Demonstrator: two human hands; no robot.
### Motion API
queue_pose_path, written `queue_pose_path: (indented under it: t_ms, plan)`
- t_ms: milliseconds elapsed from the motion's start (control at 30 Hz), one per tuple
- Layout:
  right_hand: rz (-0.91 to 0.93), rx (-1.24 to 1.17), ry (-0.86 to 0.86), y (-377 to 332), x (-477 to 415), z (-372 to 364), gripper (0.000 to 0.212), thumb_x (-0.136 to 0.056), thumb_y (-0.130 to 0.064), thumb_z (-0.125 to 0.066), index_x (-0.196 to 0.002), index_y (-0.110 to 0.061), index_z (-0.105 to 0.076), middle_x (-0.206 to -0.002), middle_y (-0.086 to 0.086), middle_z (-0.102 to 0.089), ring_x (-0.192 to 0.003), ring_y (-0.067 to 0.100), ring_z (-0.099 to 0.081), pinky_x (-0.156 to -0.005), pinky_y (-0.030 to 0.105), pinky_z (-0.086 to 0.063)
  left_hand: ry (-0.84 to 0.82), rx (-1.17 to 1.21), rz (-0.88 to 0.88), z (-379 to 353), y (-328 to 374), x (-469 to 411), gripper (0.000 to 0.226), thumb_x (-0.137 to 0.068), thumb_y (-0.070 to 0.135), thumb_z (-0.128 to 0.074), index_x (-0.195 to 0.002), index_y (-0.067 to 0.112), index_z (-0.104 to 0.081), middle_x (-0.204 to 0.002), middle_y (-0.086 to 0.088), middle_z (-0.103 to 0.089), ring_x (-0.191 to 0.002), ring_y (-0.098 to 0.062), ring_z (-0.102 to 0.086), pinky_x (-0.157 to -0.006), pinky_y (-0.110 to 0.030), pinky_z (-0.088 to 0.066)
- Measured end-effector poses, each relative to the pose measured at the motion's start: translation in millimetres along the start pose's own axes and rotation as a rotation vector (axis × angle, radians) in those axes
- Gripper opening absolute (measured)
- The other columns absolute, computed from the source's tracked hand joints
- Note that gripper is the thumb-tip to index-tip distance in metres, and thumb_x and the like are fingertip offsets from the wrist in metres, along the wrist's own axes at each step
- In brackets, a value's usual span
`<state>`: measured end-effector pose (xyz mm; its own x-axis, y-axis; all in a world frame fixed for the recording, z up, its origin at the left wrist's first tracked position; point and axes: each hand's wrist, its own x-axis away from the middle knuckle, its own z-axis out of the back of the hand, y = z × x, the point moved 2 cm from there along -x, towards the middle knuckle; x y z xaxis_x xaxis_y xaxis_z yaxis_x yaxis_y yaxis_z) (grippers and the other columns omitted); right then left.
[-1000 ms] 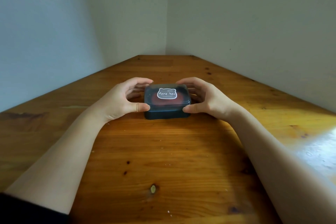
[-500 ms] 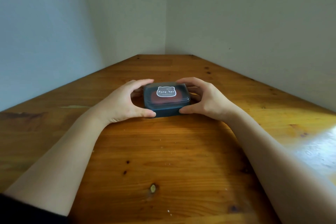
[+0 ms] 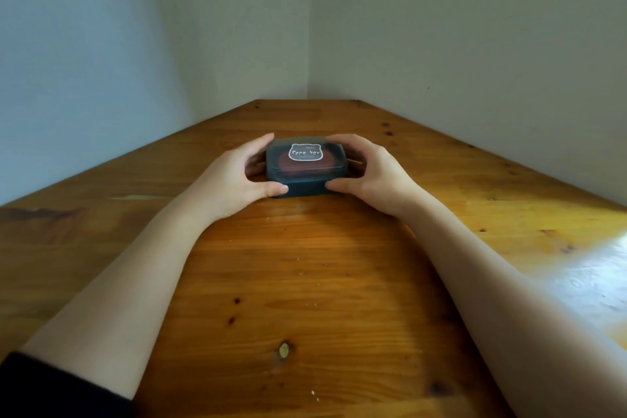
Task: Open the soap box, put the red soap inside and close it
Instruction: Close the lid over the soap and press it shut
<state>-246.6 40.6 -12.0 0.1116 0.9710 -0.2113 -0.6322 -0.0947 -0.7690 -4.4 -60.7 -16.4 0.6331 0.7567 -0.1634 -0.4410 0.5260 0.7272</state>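
A dark soap box (image 3: 307, 187) with a see-through lid and a white bear-shaped label rests on the wooden table (image 3: 305, 282), its lid down. The red soap (image 3: 298, 166) shows through the lid, inside the box. My left hand (image 3: 234, 183) grips the box's left side, thumb on the front lower corner and fingers curled over the far edge. My right hand (image 3: 373, 176) grips the right side the same way, thumb on the front base.
The table fits into a corner between two pale walls (image 3: 441, 44). Bright light falls on the wood at the right (image 3: 583, 268). Bare wood with knots lies between my forearms.
The box has moved slightly away from me with both hands on it. My thumbs have slid from the lid's front edge down to the base.
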Motion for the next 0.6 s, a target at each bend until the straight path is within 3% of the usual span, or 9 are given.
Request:
queue_pose_path:
  t_ms: [100, 300, 467, 600]
  plan:
    - [0.004, 0.053, 0.018, 2, -3, -3, 0.071, -0.085, -0.025, -0.084, -0.145, -0.04, -0.05, -0.141, -0.01, -0.061, -0.124, 0.01, -0.059, -0.104, 0.032, -0.051, 0.029, -0.031, 0.007, 0, -2, -2, 0.096, -0.084, 0.033, -0.084, -0.162, 0.031, -0.029, -0.165, 0.002, -0.038, -0.148, -0.015, -0.039, -0.118, -0.04, -0.033]
    - [-0.025, 0.114, 0.024, 6, -8, -10, 0.069, -0.093, -0.03, -0.076, -0.15, -0.046, -0.041, -0.144, -0.008, -0.058, -0.115, 0.007, -0.052, -0.081, 0.008, -0.036, 0.102, -0.08, 0.005, -3, -7, -5, 0.087, -0.088, 0.034, -0.079, -0.161, 0.033, -0.031, -0.163, 0.003, -0.04, -0.148, -0.016, -0.039, -0.116, -0.04, -0.033]
    - [-0.017, 0.136, 0.033, 3, -6, -11, 0.073, -0.093, -0.028, -0.075, -0.155, -0.04, -0.039, -0.151, -0.003, -0.056, -0.122, 0.006, -0.047, -0.096, 0.021, -0.037, 0.104, -0.073, 0.014, -4, -4, -4, 0.087, -0.089, 0.034, -0.079, -0.161, 0.031, -0.03, -0.164, 0.001, -0.039, -0.149, -0.019, -0.037, -0.119, -0.049, -0.033]
    - [0.001, 0.15, 0.039, 2, -4, -12, 0.077, -0.09, -0.028, -0.079, -0.156, -0.039, -0.039, -0.153, -0.004, -0.054, -0.133, 0.013, -0.05, -0.1, 0.021, -0.034, 0.104, -0.057, 0.004, -2, -1, 0, 0.086, -0.09, 0.034, -0.078, -0.161, 0.029, -0.031, -0.164, 0.001, -0.039, -0.149, -0.018, -0.037, -0.119, -0.049, -0.034]
